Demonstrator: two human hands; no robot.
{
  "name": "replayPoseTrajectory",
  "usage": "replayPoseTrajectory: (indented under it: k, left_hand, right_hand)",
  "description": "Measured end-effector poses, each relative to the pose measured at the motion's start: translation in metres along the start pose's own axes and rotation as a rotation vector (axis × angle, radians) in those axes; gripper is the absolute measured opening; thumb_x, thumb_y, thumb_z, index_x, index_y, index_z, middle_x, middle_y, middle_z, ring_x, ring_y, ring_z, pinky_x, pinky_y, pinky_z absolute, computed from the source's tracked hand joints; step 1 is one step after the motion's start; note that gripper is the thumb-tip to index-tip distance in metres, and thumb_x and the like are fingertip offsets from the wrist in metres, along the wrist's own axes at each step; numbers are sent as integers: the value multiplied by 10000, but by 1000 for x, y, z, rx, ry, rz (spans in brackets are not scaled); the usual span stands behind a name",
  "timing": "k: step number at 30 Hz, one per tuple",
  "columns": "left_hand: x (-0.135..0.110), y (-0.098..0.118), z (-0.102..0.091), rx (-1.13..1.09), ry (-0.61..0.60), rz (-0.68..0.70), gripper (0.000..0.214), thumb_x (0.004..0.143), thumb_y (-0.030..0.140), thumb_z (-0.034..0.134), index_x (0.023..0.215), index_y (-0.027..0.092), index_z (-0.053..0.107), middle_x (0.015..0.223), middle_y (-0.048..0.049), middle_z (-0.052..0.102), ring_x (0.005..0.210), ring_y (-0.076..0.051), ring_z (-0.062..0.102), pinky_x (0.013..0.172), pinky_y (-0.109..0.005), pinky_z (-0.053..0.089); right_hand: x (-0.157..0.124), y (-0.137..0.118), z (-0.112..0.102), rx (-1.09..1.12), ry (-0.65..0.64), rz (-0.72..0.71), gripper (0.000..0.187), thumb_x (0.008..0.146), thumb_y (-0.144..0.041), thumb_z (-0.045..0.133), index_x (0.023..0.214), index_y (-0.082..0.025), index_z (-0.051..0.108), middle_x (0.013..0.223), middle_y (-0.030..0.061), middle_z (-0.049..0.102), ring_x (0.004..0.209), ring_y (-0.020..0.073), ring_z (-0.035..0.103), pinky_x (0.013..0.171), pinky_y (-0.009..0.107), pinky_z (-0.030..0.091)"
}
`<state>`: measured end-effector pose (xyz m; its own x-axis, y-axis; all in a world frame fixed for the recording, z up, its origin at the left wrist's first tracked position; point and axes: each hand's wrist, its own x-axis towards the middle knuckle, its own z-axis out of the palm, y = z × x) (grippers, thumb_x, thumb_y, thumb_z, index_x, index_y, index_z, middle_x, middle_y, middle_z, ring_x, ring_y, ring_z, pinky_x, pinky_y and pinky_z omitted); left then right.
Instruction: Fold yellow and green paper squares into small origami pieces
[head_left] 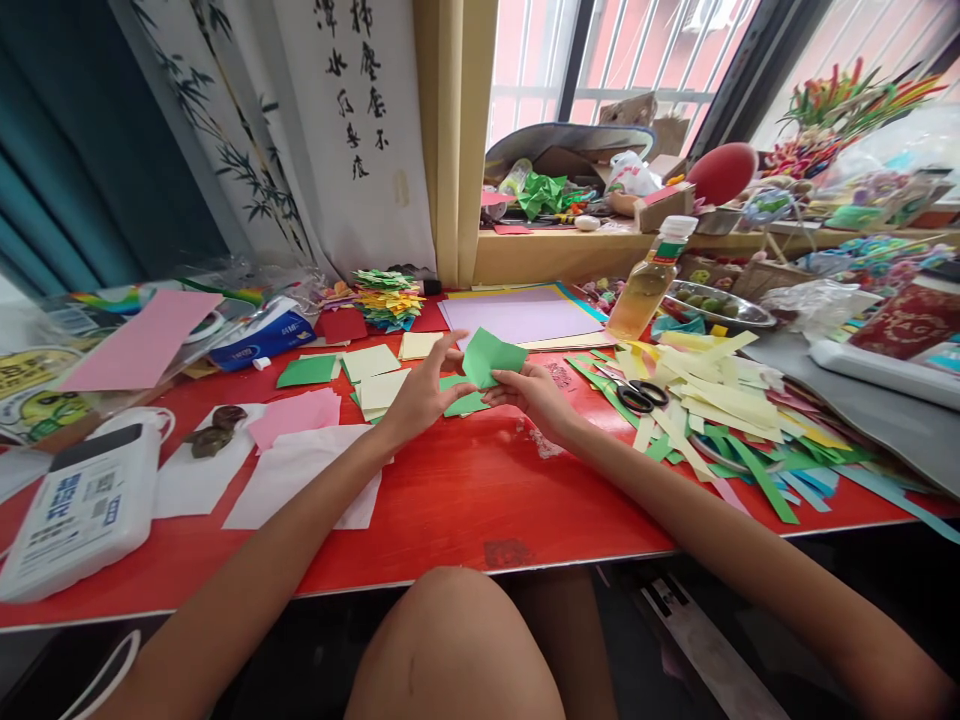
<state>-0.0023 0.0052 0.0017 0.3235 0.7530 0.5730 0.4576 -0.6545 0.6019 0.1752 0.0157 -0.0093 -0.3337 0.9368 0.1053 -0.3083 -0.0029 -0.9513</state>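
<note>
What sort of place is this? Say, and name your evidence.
Probably a craft corner, perhaps at home: scissors lie at the edge of a heap of cut paper strips, and the right hand holds green paper.

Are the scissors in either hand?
No, the scissors lie among paper strips, while the left hand and right hand are at the green paper.
</note>
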Motion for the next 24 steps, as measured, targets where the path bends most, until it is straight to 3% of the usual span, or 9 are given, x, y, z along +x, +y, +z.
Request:
replayPoseTrajectory:
  k: [3, 6, 10, 16, 24]
  left_hand:
    - [0, -5, -6, 87, -106, 88, 286, 827, 253, 517, 1113, 252, 531, 1053, -22, 596, 989, -151, 555, 852, -262, 433]
    - [0, -5, -8, 69, -104, 136, 200, 843, 275, 499, 1008, 235, 604, 963, -21, 626, 894, -141, 577, 788, -248, 446]
    - [2, -1, -7, 42, -21, 116, 155, 815, 323, 535, 849, 221, 648, 829, -14, 589, 774, -128, 553, 717, -240, 427]
    - [2, 3, -3, 3, 22, -60, 157, 780, 352, 565, 765, 202, 608, 750, 1, 514, 706, -128, 522, 663, -237, 403]
    - [0, 6, 3, -76, -22, -121, 174, 821, 295, 505, 923, 215, 620, 783, -2, 543, 644, -109, 519, 622, -225, 408]
  right_hand:
    - [2, -3, -5, -34, -1, 10, 112, 705, -199, 633, 674, -100, 590, 567, 59, 630, 469, 109, 571, 485, 206, 466]
    - [2, -3, -4, -14, 7, 2, 134, 699, -218, 651, 663, -110, 581, 526, 16, 590, 420, 66, 509, 409, 162, 394]
    - [0, -2, -1, 31, -34, 19, 176, 706, -277, 663, 771, -121, 611, 629, 9, 608, 506, 68, 557, 462, 150, 428]
    - [-4, -4, 3, 48, -98, 34, 149, 713, -249, 670, 810, -148, 619, 761, 16, 647, 677, 89, 622, 644, 169, 491]
    - [-6, -6, 7, 4, -103, 61, 121, 772, -246, 616, 784, -128, 594, 720, 43, 664, 666, 136, 661, 672, 229, 532]
